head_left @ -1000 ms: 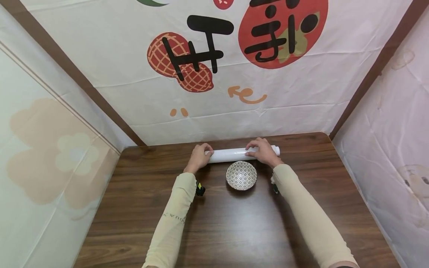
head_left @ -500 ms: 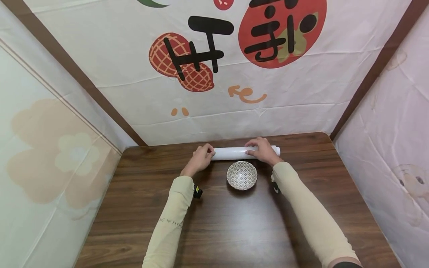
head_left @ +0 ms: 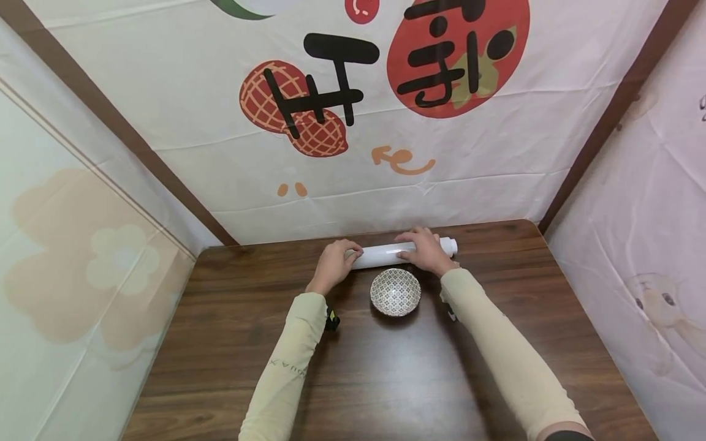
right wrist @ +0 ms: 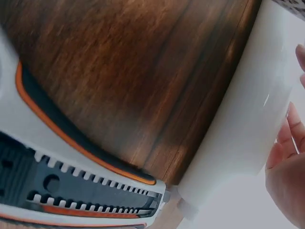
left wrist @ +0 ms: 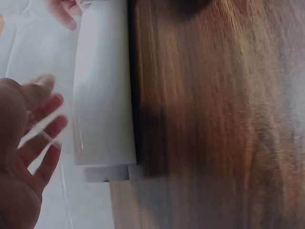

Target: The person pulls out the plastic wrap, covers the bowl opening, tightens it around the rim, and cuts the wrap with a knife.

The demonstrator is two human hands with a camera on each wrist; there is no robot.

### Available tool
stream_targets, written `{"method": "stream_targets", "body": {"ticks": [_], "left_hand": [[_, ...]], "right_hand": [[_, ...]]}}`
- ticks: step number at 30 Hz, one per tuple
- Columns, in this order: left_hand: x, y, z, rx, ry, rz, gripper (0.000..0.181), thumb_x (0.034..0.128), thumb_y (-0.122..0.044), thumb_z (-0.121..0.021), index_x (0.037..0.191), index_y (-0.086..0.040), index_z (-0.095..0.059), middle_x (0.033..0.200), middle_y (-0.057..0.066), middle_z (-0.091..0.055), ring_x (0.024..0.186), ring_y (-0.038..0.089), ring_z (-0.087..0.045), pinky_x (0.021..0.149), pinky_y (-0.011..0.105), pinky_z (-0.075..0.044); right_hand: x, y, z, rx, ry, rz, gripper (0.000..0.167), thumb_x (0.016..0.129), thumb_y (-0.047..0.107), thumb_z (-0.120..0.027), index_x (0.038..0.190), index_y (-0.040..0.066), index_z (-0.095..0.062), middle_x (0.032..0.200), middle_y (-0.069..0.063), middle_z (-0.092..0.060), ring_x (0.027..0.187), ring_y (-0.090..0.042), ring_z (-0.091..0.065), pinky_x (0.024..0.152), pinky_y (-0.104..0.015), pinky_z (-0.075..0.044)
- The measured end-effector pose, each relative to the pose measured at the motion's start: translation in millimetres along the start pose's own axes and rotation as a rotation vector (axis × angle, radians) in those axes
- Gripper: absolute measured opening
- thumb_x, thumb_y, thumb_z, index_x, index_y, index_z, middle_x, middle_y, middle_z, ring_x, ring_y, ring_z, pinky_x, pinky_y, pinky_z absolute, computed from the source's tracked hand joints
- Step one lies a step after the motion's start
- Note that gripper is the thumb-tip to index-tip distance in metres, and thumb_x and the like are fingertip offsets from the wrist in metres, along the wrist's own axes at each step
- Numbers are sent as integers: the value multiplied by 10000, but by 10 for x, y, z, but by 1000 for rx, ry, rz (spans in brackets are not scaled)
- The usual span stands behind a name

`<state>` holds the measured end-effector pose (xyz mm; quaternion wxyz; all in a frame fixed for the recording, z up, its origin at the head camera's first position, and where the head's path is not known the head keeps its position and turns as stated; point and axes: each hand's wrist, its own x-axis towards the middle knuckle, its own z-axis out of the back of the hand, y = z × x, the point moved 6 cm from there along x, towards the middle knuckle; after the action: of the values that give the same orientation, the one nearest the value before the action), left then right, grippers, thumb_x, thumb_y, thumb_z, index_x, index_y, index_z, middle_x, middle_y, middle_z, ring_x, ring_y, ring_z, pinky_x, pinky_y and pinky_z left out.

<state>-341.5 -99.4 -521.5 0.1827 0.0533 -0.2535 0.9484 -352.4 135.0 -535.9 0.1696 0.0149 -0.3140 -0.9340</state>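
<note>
Across the back of the wooden table lies a white roll (head_left: 377,255), with a narrower core showing at its end in the left wrist view. My right hand (head_left: 429,251) grips it near the right end, thumb on the front and fingers over the back. At the left end is my left hand (head_left: 333,264), its bent fingertips close to the thumb. In the left wrist view, the fingers of my left hand (left wrist: 24,143) are spread and loosely bent beside the roll (left wrist: 105,90), with a faint clear strand across them.
A patterned bowl (head_left: 395,292) stands just in front of the roll. A grey cutter knife (right wrist: 90,186) with orange trim shows large in the right wrist view. Printed white cloth (head_left: 353,202) hangs behind the table's back edge, with more cloth at both sides.
My left hand has shifted slightly right along the roll, and its fingers have changed their bend. My right hand keeps its hold on the roll. The head view has tilted a little.
</note>
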Motion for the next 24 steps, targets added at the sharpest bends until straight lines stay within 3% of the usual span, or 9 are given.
{"method": "stream_targets", "body": {"ticks": [4,8,13,15,18,21,24], "left_hand": [[-46,16,45,-128,-34,-10,154,1031,-211,-683,1100,-144,-804,1109,40,-814,1059,218,-757,918,404,-613],[-58,-2,121,-170,-72,-34,157,1034,-177,-677,1105,-129,-809,1070,49,-824,989,197,-775,836,377,-629],[-68,41,212,-192,-99,-38,165,1043,-179,-666,1106,-113,-804,1011,59,-819,925,189,-773,793,377,-627],[-90,66,248,-195,-110,-35,162,1041,-185,-669,1099,-116,-804,996,60,-818,916,190,-772,789,380,-627],[-119,86,286,-198,-103,-27,160,1043,-192,-666,1096,-133,-805,1003,52,-819,923,187,-767,798,381,-624],[-134,71,296,-202,-74,-40,173,1047,-193,-662,1123,-127,-802,1053,56,-820,960,201,-765,820,388,-621],[-152,57,297,-200,-53,-57,188,1050,-197,-660,1142,-111,-799,1081,64,-819,974,215,-765,820,395,-620]], "right_hand": [[14,36,14,1,-16,9,280,973,287,-769,1240,204,-780,1363,-146,-622,1282,-403,-506,1002,-580,-333],[58,74,37,3,-80,23,140,980,242,-756,1084,170,-818,1258,-111,-704,1218,-385,-569,1014,-592,-336],[69,176,88,8,-158,94,92,944,182,-786,1014,144,-832,1097,-47,-787,1077,-300,-668,1010,-555,-381],[56,219,110,5,-143,122,106,941,185,-792,1028,139,-833,1061,-40,-793,1029,-276,-683,990,-541,-400],[35,195,154,-19,-81,115,240,936,244,-806,1144,125,-801,1156,-64,-770,1123,-305,-667,985,-553,-393],[-6,34,241,-78,-23,46,366,921,289,-817,1236,112,-755,1277,-104,-716,1250,-361,-601,964,-584,-362],[-70,-183,333,-113,5,-27,308,937,260,-798,1203,109,-763,1287,-117,-724,1247,-378,-613,949,-579,-348]]}}
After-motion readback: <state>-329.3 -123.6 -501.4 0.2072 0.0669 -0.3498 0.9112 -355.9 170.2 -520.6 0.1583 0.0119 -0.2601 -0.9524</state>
